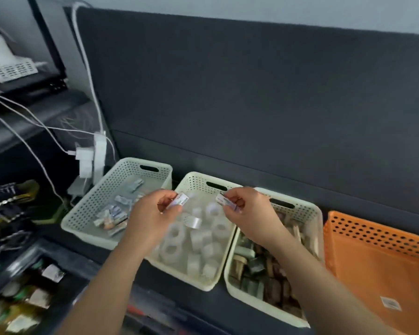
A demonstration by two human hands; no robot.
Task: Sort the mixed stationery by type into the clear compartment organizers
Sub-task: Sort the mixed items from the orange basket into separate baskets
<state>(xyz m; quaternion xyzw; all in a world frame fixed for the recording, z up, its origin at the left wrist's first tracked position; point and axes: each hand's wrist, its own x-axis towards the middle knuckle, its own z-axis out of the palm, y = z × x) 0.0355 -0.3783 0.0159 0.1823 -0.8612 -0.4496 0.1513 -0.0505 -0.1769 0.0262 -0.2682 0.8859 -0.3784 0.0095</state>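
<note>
packet labels blurred, no legible text

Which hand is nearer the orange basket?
Right. The right hand hangs over the seam between the tape basket and the cream basket beside the orange basket; the left hand is farther away, over the tape basket's left edge.

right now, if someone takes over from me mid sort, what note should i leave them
The left hand pinches a small white packet; the right hand pinches a second packet, both over the middle basket.
The middle basket holds clear tape rolls; the left basket holds similar small packets; the right cream basket holds brown and dark pieces, too blurred to name.
Done: those three look sorted.
Left: the two held packets, probably for the left basket.
</note>
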